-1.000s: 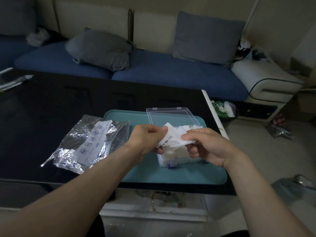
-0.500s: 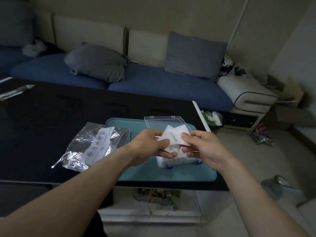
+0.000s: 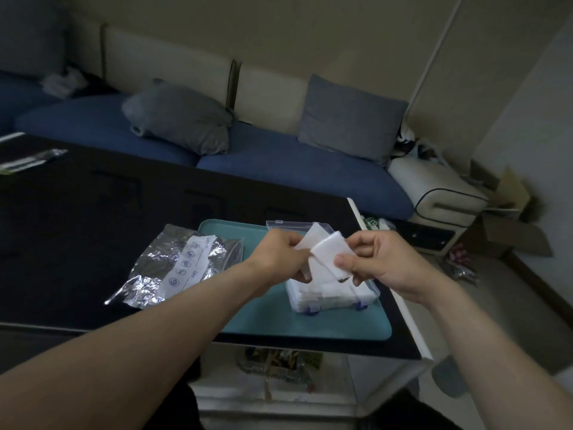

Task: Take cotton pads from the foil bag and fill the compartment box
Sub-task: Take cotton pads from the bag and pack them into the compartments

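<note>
Only "Date" reads on the foil bag (image 3: 181,265) label.

Both bare forearms reach forward and converge, the left hand (image 3: 280,259) with fingers curled, pinching white cotton pads (image 3: 325,249), the right hand (image 3: 378,262) gripping the same pads between thumb and curled fingers

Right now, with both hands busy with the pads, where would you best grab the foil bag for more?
Probably the foil bag by its far-right edge, beside the teal tray, coming from the right with the left hand. It lies flat and crinkled, and what looks like its clear mouth faces that way.
</note>
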{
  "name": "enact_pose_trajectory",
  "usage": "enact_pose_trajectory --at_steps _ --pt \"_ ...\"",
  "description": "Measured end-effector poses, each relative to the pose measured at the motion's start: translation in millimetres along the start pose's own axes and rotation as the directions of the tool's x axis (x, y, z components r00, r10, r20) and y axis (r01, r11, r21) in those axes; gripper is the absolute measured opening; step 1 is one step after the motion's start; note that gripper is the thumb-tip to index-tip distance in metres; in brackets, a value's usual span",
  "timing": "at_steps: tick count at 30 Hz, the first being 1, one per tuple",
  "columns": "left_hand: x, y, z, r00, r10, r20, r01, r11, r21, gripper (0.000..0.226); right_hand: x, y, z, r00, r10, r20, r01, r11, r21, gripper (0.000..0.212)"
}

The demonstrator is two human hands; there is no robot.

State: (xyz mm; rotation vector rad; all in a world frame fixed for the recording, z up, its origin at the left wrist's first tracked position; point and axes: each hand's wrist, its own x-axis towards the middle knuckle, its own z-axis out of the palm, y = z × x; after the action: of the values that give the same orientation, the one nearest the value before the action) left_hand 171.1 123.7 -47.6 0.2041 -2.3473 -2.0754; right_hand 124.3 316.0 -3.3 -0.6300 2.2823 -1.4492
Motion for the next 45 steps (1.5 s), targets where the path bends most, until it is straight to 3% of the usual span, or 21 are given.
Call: enact_pose_trajectory --at_steps 3,7,9,14,16,18,20,23,28,35,41,45 --pt "2 11 -1 0.994 0.017 0.104 -0.01 0.998 -0.063 0.008 11 -1 -2 0.993 -0.017 -0.113 0.008 0.996 -0.086 0.02" --pt "8 18 -1 0.97 -0.02 0.241 0.097 0.945 -0.314 0.021 21 4 -1 0.961 -0.059 -0.269 0.031 0.994 -0.104 0.014" --pt "12 15 1 0.956 -0.007 0.293 0.117 0.926 -0.359 0.025 25 11 1 0.938 -0.077 -0.338 0.051 0.995 -0.085 0.013" --pt "21 1 8 0.986 -0.063 0.152 0.115 0.924 -0.364 0.022 33 27 8 0.866 -0.107 -0.488 0.101 0.994 -0.038 0.003" --pt "24 -4 9 0.994 -0.107 0.033 0.111 0.911 -0.396 0.016 34 32 10 0.816 0.042 -0.576 0.084 0.978 0.191 0.007" --pt "28 -7 9 0.99 -0.117 -0.077 0.074 0.905 -0.42 0.015 33 34 20 0.842 0.271 -0.466 0.025 0.844 0.535 0.014" --pt "31 -9 7 0.986 -0.088 -0.142 0.023 0.913 -0.407 0.017 34 34 37 0.885 0.359 -0.297 -0.071 0.734 0.675 0.014" --pt "31 -10 5 0.979 -0.037 -0.202 -0.049 0.912 -0.406 0.019 41 36 68 0.903 0.379 -0.203 -0.129 0.689 0.713 0.018" --pt "24 -6 2 0.974 -0.001 -0.226 -0.094 0.906 -0.412 0.019 61 36 99 0.874 0.419 -0.246 -0.11 0.665 0.739 0.038" --pt "15 -3 -1 0.944 0.155 -0.292 -0.234 0.937 -0.259 0.029 69 26 107 0.871 0.42 -0.254 -0.045 0.584 0.81 0.028" --pt "15 -2 1 0.932 0.114 -0.345 -0.226 0.924 -0.307 0.028 72 19 111 0.89 0.422 -0.174 -0.015 0.407 0.913 0.028" --pt "13 -3 7 0.949 0.145 -0.281 -0.229 0.927 -0.296 0.03 72 18 109 0.898 0.4 -0.184 -0.006 0.429 0.903 0.028"
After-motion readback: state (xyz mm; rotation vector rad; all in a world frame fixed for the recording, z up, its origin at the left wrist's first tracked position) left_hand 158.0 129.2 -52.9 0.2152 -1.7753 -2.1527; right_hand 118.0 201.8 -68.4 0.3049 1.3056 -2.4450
